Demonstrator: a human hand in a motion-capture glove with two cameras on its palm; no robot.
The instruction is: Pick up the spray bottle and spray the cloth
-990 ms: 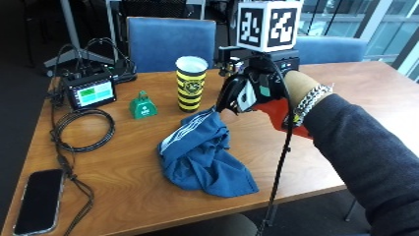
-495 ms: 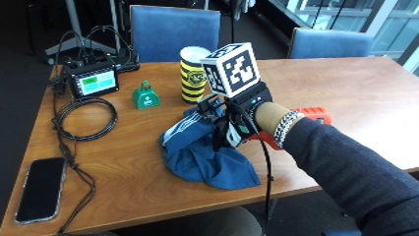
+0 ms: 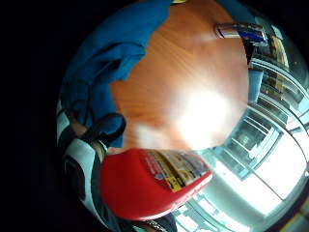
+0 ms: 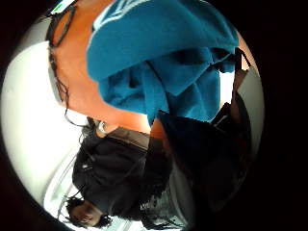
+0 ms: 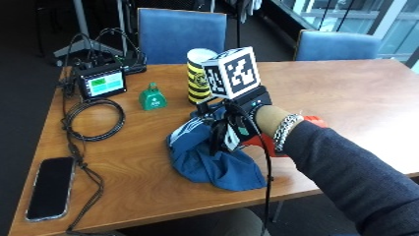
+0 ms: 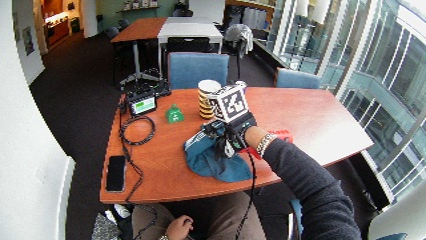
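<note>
Blue chairs [image 5: 181, 34] behind wooden table [image 5: 367, 93], windows [image 6: 373, 55] alongside.

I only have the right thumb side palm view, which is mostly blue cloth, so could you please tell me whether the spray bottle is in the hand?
Observer: Yes, the gloved right hand holds the red spray bottle; it shows large in the little finger side view.
Operator: Where is the hand relative to the cloth?
Observer: In the outside view it is over the crumpled blue cloth.
Operator: Is anything else close by?
Observer: A yellow-and-black cup stands on the table just behind the hand.
</note>
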